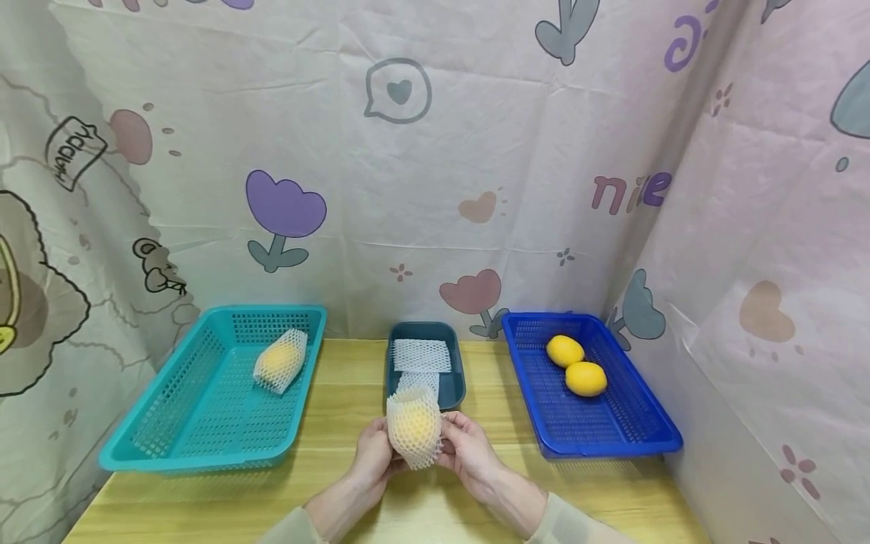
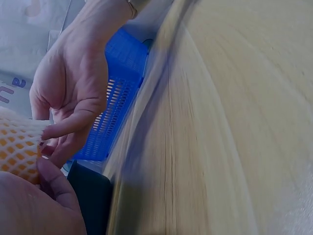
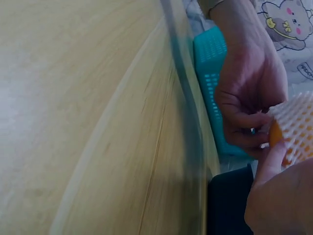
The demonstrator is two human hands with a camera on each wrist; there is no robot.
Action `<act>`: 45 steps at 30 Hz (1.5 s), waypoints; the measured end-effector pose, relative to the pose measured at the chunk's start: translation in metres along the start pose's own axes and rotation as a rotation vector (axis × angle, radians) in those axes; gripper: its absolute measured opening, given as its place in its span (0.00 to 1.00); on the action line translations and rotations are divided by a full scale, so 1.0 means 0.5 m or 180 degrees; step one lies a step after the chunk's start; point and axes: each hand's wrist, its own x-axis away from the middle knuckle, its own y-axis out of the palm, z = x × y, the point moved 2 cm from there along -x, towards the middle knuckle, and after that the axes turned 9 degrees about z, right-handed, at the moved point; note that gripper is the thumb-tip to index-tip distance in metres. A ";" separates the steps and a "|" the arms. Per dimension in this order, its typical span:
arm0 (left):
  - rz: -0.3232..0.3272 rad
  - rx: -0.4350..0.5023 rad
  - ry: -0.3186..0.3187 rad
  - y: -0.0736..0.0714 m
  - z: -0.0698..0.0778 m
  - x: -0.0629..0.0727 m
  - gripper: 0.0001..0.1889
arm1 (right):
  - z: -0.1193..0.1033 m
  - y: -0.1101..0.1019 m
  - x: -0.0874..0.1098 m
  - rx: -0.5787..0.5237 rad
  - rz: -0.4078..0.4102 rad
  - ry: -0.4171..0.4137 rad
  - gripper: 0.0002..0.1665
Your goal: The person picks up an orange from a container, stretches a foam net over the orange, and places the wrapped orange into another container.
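Observation:
Between my two hands, over the front of the small dark teal bin point(image 1: 451, 393), is a yellow lemon point(image 1: 415, 425) inside a white foam net sleeve point(image 1: 401, 414). My left hand point(image 1: 372, 453) grips the left side of the sleeve, and my right hand point(image 1: 470, 457) pinches its right edge between thumb and fingers. In the left wrist view, orange-yellow peel shows through the mesh of the sleeve point(image 2: 17, 147). From the right wrist, bare peel of the lemon point(image 3: 276, 134) appears at the sleeve's open edge. More flat white foam sleeves point(image 1: 421, 356) lie in the bin.
A turquoise basket point(image 1: 197, 459) on the left holds one lemon in a net sleeve point(image 1: 282, 361). On the right, a blue basket point(image 1: 612, 449) holds two bare lemons point(image 1: 586, 378). All stand on a wooden table point(image 1: 347, 400) before a patterned curtain point(image 1: 421, 181).

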 end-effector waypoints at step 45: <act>-0.0803 -0.0443 0.0816 0.024 0.060 0.040 0.45 | -0.019 -0.004 -0.008 -0.0225 0.0486 -0.0141 0.09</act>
